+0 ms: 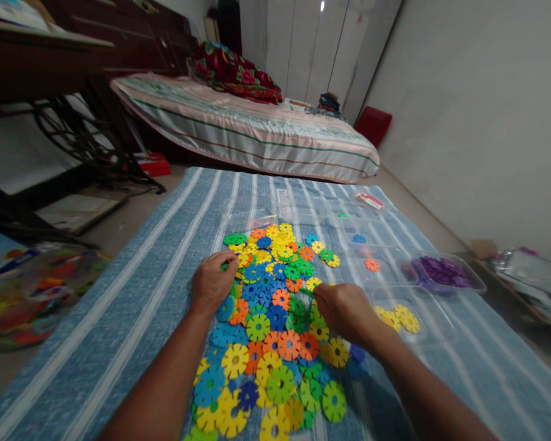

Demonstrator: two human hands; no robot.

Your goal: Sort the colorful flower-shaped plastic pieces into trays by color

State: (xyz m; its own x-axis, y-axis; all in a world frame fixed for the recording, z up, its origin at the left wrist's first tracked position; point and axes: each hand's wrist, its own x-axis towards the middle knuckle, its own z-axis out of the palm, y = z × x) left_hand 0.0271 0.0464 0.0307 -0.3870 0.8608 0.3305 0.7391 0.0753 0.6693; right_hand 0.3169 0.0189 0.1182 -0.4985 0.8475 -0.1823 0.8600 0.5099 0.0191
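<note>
Plastic discs, notched at the rim and mixed in yellow, green, blue and orange, lie in a loose, overlapping spread on the striped cloth, between the person's 2 hands.

Right hand: thumb and fingers pinched on 1 green disc, seen nearly edge-on. The hold appears to be at the rim only; a slip would probably drop the disc back among the others.

Left hand: curled at the left edge of the spread, well apart from the right. A bit of green shows by the thumb; whether it is gripped cannot be told.

Findings: because the discs overlap, lifting a lower piece may drag its neighbours by their notches. Yellow and lime tones lie close in hue and could be confused.

To the right, a clear tray with yellow discs sits just beside the right forearm; an outward swing of the elbow could knock it. Farther out, purple pieces fill a clear tub at the cloth's right edge, where a nudge could spill them beyond the cloth.
</note>
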